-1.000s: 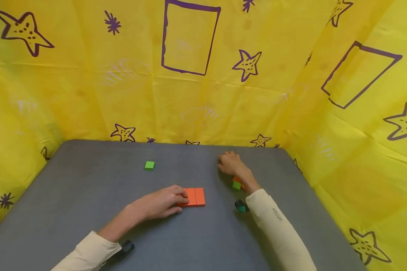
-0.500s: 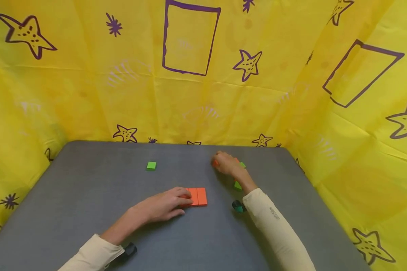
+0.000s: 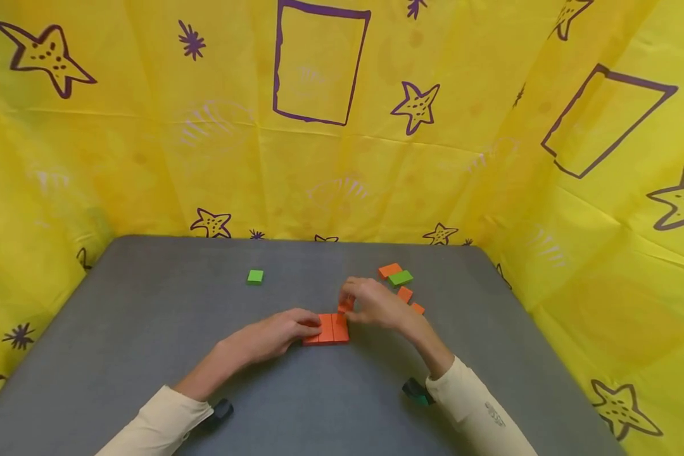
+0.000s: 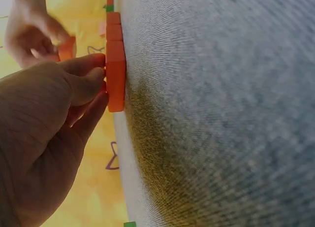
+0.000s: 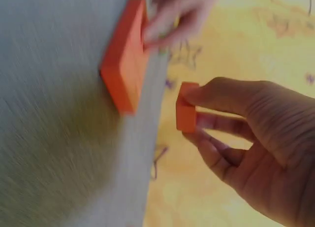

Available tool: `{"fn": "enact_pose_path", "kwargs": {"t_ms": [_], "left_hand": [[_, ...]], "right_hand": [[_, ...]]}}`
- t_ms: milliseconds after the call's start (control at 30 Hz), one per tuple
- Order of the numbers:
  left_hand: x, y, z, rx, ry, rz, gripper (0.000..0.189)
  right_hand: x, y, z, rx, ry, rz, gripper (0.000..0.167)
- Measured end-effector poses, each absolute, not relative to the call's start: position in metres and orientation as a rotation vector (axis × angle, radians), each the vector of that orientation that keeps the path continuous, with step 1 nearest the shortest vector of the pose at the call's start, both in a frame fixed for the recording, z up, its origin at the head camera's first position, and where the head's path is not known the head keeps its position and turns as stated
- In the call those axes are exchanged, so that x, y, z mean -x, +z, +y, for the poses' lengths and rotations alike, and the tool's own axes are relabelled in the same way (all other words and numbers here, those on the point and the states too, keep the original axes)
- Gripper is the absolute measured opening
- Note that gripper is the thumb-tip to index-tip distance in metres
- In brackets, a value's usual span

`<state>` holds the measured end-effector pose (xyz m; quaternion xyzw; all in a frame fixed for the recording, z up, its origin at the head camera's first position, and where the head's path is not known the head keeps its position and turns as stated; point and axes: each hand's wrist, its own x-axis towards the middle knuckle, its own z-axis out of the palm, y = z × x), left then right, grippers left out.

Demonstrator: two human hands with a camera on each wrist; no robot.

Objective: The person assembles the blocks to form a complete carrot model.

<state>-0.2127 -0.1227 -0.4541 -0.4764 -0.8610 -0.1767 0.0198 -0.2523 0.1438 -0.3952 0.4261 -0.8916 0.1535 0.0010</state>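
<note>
A flat row of orange blocks (image 3: pixel 333 328) lies side by side on the grey table. My left hand (image 3: pixel 273 335) rests its fingertips on the row's left end. In the left wrist view, those fingers touch the top face of the nearest orange block (image 4: pixel 116 79). My right hand (image 3: pixel 379 305) pinches one more orange block (image 5: pixel 186 111) between thumb and fingers, just above the row's far right corner. A gap shows between this held block and the row in the right wrist view.
Beyond my right hand lie a loose orange block (image 3: pixel 390 270), a green block (image 3: pixel 401 278) overlapping it in view, and smaller orange pieces (image 3: pixel 405 294). Another green block (image 3: pixel 255 277) sits alone at the back left. Yellow patterned cloth (image 3: pixel 234 164) surrounds the grey table (image 3: pixel 148 297).
My right hand has come from the loose blocks at the back right toward the row, carrying an orange block, uncovering the pieces there. My left hand has stayed on the row.
</note>
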Motion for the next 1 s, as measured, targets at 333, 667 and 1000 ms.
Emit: {"fn": "enact_pose_path", "kwargs": {"t_ms": [333, 667, 1000], "left_hand": [[0.216, -0.455, -0.120, 1.516, -0.582, -2.600, 0.025], [0.216, -0.454, -0.120, 1.519, -0.572, -2.531, 0.020], [0.219, -0.447, -0.119, 1.523, -0.590, -2.604, 0.010]], "right_hand": [[0.206, -0.424, 0.123, -1.755, 0.332, -2.588, 0.015], [0.207, -0.439, 0.115, -1.628, 0.409, -2.491, 0.027], [0.206, -0.435, 0.112, -1.499, 0.344, -2.678, 0.033]]}}
